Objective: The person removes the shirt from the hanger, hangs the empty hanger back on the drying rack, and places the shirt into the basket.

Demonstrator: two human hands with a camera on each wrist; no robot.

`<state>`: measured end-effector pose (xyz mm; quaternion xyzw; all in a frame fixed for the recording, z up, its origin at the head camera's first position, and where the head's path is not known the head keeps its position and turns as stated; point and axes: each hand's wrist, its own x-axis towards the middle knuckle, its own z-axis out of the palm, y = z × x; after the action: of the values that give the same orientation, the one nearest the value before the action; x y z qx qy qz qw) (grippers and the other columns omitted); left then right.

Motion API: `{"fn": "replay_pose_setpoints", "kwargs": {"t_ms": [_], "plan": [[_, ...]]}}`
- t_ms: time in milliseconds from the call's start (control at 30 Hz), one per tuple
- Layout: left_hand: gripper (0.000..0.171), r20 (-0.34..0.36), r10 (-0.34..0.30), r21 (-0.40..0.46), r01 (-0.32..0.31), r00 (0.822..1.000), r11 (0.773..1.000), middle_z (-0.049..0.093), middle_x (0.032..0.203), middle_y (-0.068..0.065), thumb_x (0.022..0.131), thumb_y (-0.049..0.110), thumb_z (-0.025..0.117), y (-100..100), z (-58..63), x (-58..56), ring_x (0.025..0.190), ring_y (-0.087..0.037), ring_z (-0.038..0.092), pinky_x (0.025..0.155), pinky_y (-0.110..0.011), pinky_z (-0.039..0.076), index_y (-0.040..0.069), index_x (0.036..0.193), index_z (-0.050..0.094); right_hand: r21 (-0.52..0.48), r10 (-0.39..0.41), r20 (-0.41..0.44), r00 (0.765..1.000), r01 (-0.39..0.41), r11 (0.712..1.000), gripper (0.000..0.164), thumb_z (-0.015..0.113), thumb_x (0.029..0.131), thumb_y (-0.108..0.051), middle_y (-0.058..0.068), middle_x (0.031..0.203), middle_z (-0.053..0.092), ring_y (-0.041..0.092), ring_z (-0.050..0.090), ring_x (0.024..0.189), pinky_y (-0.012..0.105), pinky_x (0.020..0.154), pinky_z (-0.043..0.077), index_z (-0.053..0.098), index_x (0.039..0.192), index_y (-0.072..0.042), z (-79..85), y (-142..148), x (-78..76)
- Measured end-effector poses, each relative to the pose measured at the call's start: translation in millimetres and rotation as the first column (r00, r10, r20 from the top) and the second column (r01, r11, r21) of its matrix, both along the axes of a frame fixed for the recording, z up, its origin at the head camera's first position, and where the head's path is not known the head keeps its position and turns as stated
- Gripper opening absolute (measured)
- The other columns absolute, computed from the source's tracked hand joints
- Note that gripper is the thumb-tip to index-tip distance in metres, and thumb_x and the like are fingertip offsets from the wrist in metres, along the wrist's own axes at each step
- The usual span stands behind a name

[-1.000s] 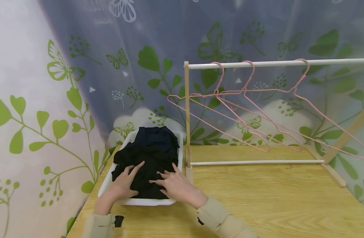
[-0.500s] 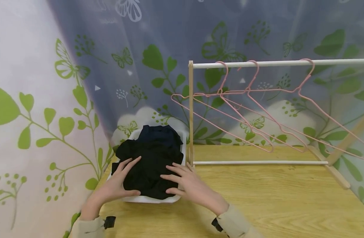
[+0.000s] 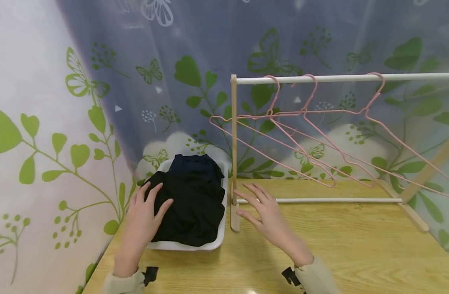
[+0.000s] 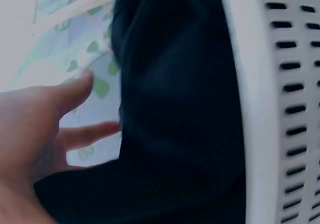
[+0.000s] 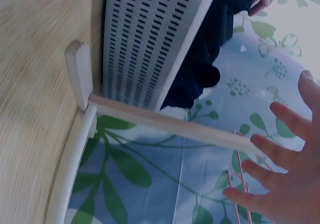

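Note:
A heap of black cloth (image 3: 191, 214) fills a white basket (image 3: 189, 246), with a dark navy piece (image 3: 195, 163) behind it. My left hand (image 3: 141, 214) hovers at the basket's left side, fingers loosely bent over the cloth's edge. Whether it touches the cloth, I cannot tell. In the left wrist view, the thumb and fingers of the left hand (image 4: 30, 129) are spread beside the dark cloth (image 4: 180, 99), pinching nothing. My right hand (image 3: 271, 222) is right of the basket, in front of the rack's post. In the right wrist view the right hand (image 5: 295, 164) has spread fingers and holds nothing.
A wooden rack with a white top rail (image 3: 342, 78) stands right of the basket; several pink hangers (image 3: 305, 110) hang from it. Its left post (image 3: 234, 139) is close to the basket's perforated wall (image 5: 145, 39). The wooden table (image 3: 320, 245) meets a patterned curtain (image 3: 210, 41).
Both hands lay on the cloth earlier. The right hand has drawn away to the right of the basket. The left hand has shifted to the cloth's left edge. The cloth looks flatter in front.

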<state>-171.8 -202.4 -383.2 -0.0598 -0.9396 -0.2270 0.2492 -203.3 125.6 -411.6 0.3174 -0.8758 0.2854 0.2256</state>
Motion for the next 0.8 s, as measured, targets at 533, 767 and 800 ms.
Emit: {"fn": "replay_pose_setpoints", "kwargs": {"t_ms": [533,767,800], "plan": [[0.078,-0.192,-0.156,-0.128,0.133,0.969,0.983,0.036,0.160,-0.017,0.092,0.048,0.069,126.7,-7.3,-17.3,0.151,-0.043,0.022,0.112,-0.070,0.027,0.012,0.155,0.041,0.181,-0.372,0.127,0.920,0.347,0.920,0.078,0.061,0.097,-0.053,0.025,0.166,0.009,0.055,0.003,0.150,0.085,0.104,0.006,0.029,0.160,-0.022,-5.3,39.5,11.3],[0.097,-0.043,-0.150,-0.293,0.131,0.988,0.947,0.019,0.168,-0.012,0.087,0.068,0.061,154.1,-32.7,-14.3,0.155,-0.040,0.005,0.116,-0.071,0.016,0.021,0.163,0.024,0.262,-0.404,0.169,0.899,0.354,0.898,0.083,0.057,0.096,-0.060,0.021,0.168,-0.002,0.051,-0.008,0.151,0.083,0.102,-0.008,0.023,0.162,-0.024,-7.4,49.0,16.0],[0.098,-0.030,-0.148,-0.298,0.132,0.989,0.945,0.019,0.168,-0.013,0.086,0.069,0.061,154.0,-35.3,-14.1,0.155,-0.041,0.006,0.116,-0.071,0.016,0.021,0.163,0.024,0.270,-0.406,0.177,0.897,0.353,0.896,0.083,0.057,0.096,-0.060,0.021,0.168,-0.003,0.050,-0.009,0.151,0.083,0.102,-0.009,0.023,0.162,-0.024,-7.5,50.1,16.6]]}}
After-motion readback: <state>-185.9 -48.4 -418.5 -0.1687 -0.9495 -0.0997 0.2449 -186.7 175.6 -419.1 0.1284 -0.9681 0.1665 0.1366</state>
